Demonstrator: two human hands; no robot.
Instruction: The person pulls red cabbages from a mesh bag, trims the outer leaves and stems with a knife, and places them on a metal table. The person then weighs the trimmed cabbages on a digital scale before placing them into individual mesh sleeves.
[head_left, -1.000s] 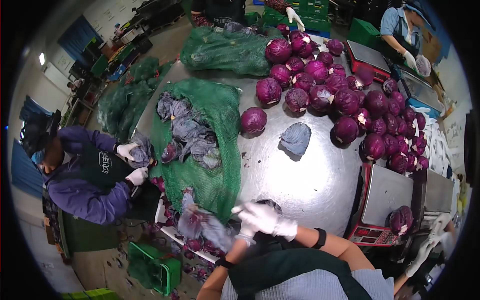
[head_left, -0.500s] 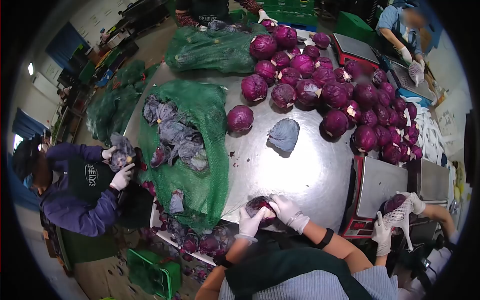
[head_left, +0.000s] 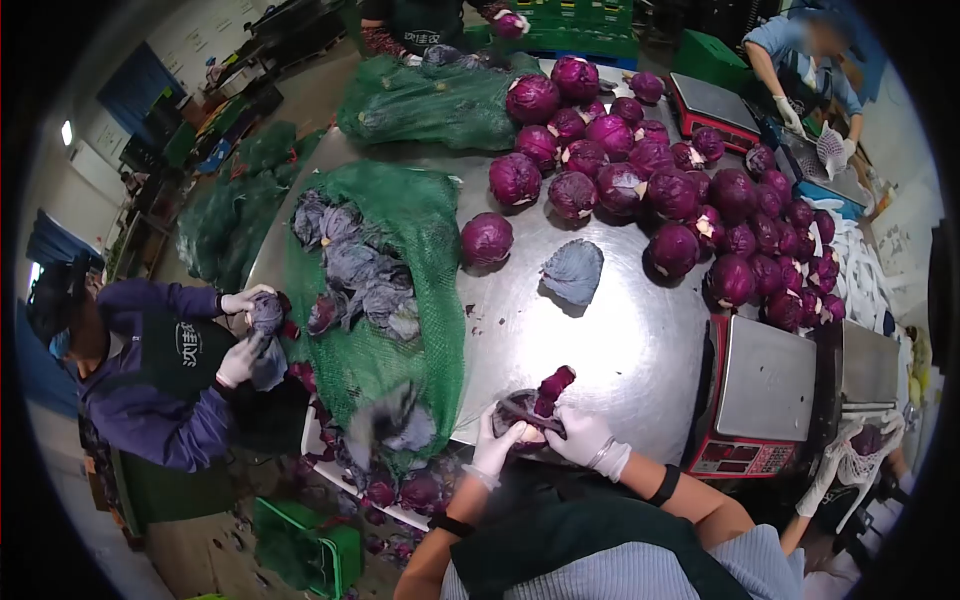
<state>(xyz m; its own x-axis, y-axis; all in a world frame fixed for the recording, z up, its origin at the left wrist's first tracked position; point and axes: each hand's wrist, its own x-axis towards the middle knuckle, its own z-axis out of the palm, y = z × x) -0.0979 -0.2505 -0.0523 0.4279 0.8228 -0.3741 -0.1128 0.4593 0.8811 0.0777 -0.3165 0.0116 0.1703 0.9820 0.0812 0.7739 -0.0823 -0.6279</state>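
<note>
Low on the steel table point(head_left: 560, 340), a red cabbage point(head_left: 512, 412) is held close to my body, its pale cut base toward me. My left hand point(head_left: 493, 447) is closed around its left side. At its right side, my right hand point(head_left: 583, 438) pinches a dark strip lying across the cabbage; it looks like an outer leaf, though its full shape is partly hidden by the fingers. A curled purple leaf piece point(head_left: 553, 388) stands up beyond the cabbage. Both hands wear white gloves. Farther out lies a loose grey-purple leaf point(head_left: 573, 272).
Many red cabbages point(head_left: 735, 195) are heaped at the back right. A green mesh bag point(head_left: 430, 250) with outer leaves lies left. A red scale point(head_left: 765, 385) stands right. Co-workers are at left point(head_left: 150, 350), back point(head_left: 420, 25) and right point(head_left: 810, 70); another's gloved hands point(head_left: 865, 445) hold netting.
A curled purple leaf piece now sticks up beyond my cabbage, and a dark strip crosses it. The left co-worker's cabbage shows fewer loose leaves; blurred leaves fall by the mesh bag. The netted cabbage moved right.
</note>
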